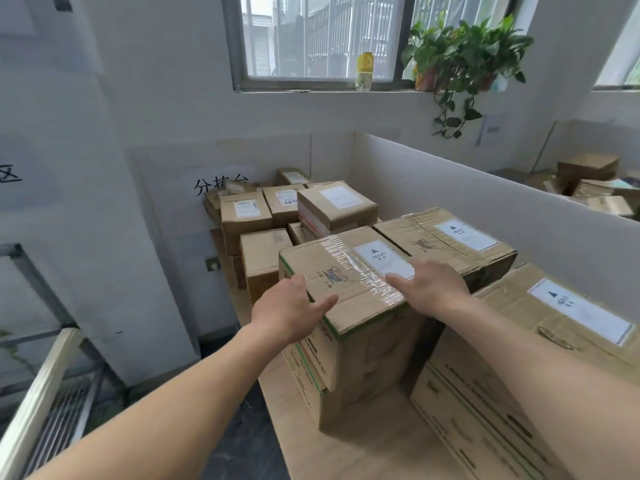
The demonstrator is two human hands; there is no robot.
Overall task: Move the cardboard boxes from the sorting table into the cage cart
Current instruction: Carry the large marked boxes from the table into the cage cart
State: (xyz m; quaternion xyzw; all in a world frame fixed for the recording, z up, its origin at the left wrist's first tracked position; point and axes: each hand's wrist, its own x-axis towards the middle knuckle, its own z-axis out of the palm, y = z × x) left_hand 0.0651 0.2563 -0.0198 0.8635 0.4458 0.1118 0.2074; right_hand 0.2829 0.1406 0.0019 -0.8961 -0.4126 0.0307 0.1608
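A tall taped cardboard box (346, 271) with a white "HEAVY" label stands near the front of the sorting table (349, 452). My left hand (289, 311) is at its left top edge, thumb lying on the top, fingers apart. My right hand (433, 284) rests flat on the top at the right side, fingers spread over the label. Neither hand has closed around the box. Two more large labelled boxes stand to the right, one (450, 237) behind and one (519, 358) in front. The cage cart frame (45, 386) shows at the lower left.
Several smaller boxes (332, 206) are stacked at the table's far end against the wall. A white partition (485, 209) runs along the right side. More boxes (588, 185) lie beyond it. A plant (464, 60) and a bottle (364, 71) sit on the windowsill.
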